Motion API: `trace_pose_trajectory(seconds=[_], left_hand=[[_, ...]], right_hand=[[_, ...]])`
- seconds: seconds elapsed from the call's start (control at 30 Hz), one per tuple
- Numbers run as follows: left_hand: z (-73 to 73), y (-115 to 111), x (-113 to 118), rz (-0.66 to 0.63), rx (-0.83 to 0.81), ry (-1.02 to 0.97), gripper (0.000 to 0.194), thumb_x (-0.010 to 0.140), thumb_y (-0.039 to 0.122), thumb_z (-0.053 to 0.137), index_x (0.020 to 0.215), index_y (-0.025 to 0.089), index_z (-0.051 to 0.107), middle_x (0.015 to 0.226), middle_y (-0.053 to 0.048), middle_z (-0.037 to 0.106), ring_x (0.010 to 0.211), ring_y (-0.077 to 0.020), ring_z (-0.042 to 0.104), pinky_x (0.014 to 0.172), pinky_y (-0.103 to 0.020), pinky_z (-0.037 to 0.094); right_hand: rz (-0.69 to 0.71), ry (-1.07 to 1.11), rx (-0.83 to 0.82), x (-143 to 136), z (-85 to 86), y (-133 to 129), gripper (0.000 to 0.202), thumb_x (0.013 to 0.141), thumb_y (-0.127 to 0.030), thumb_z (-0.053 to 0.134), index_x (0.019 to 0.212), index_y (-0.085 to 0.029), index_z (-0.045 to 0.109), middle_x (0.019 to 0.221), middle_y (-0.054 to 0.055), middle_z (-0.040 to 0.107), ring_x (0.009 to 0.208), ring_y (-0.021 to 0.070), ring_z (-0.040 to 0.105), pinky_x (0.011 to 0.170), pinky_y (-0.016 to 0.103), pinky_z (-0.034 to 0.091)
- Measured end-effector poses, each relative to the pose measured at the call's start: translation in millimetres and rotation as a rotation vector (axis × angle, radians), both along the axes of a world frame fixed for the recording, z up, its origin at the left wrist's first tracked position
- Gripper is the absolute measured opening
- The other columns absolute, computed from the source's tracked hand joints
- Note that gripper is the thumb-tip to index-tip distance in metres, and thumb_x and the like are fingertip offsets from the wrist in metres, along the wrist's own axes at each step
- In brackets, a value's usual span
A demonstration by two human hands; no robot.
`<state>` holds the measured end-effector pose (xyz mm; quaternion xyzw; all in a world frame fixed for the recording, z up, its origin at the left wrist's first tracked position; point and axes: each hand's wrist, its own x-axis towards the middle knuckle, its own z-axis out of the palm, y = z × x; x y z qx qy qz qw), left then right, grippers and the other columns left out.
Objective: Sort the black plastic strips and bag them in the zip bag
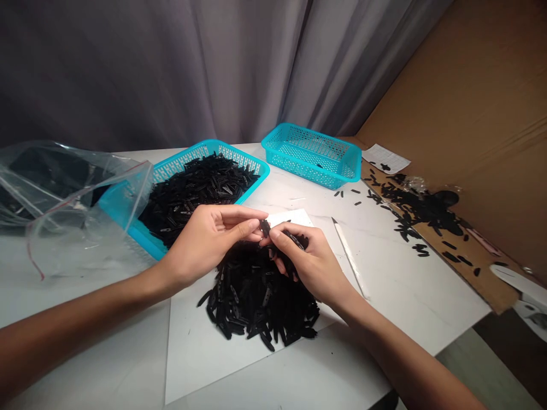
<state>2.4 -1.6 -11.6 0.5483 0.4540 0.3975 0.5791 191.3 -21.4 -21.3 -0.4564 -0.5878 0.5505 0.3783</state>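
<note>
My left hand (217, 230) pinches a small flat black piece (265, 226) between thumb and fingers, above the pile. My right hand (301, 250) meets it there, its thumb and forefinger at the same piece. Several more slim black pieces (297, 238) are gathered in the curled right fingers. Beneath both hands lies a heap of narrow black pieces (256, 302), some with small holes, on a white sheet (183, 364). What exactly these pieces are I cannot make out.
Behind my left hand, a blue basket (256, 185) is full of similar black pieces. Another blue basket (314, 171) stands farther back. A clear plastic bag (85, 210) lies left. A white pen-like stick (350, 259) and scattered black pieces (410, 208) on cardboard lie right.
</note>
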Motion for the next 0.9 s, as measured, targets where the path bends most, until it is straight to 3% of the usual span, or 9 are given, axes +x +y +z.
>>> trace_pose_trajectory(seconds=[0.43, 0.63, 0.77, 0.9], left_hand=[[2.1, -1, -2, -0.016, -0.023, -0.043, 0.023, 0.084, 0.03, 0.08, 0.105, 0.02, 0.08, 0.087, -0.003, 0.081, 0.083, -0.0155, 0.077, 0.084, -0.022, 0.062], [1.6, 1, 0, -0.032, 0.034, 0.017, 0.023, 0.08, 0.03, 0.082, 0.1, 0.018, 0.081, 0.091, -0.004, 0.082, 0.086, -0.0181, 0.077, 0.084, -0.024, 0.062], [7.9, -1, -1, -0.023, 0.217, 0.142, 0.012, 0.084, 0.029, 0.079, 0.092, 0.02, 0.082, 0.088, -0.002, 0.081, 0.081, -0.0174, 0.077, 0.077, -0.022, 0.063], [10.4, -5, -9, -0.089, 0.702, 0.281, 0.015, 0.088, 0.019, 0.072, 0.097, 0.027, 0.082, 0.098, -0.001, 0.082, 0.091, -0.0186, 0.077, 0.087, -0.026, 0.062]], right_hand=[[0.01, -0.005, -0.124, 1, 1.2, 0, 0.036, 0.097, -0.046, 0.057, 0.083, -0.016, 0.07, 0.054, -0.003, 0.054, 0.042, 0.0082, 0.044, 0.037, 0.018, 0.03], [0.014, -0.034, -0.021, 0, 2.2, -1, 0.033, 0.097, -0.043, 0.06, 0.079, -0.016, 0.07, 0.053, -0.003, 0.053, 0.045, 0.0079, 0.045, 0.041, 0.019, 0.032], [0.04, 0.071, -0.111, 2, 0.0, 1, 0.033, 0.095, -0.046, 0.063, 0.083, -0.016, 0.071, 0.058, -0.003, 0.054, 0.044, 0.007, 0.044, 0.038, 0.019, 0.03], [0.11, 0.348, -0.308, 6, -0.5, 4, 0.035, 0.092, -0.048, 0.067, 0.078, -0.015, 0.065, 0.063, -0.002, 0.057, 0.042, 0.0051, 0.042, 0.035, 0.017, 0.024]])
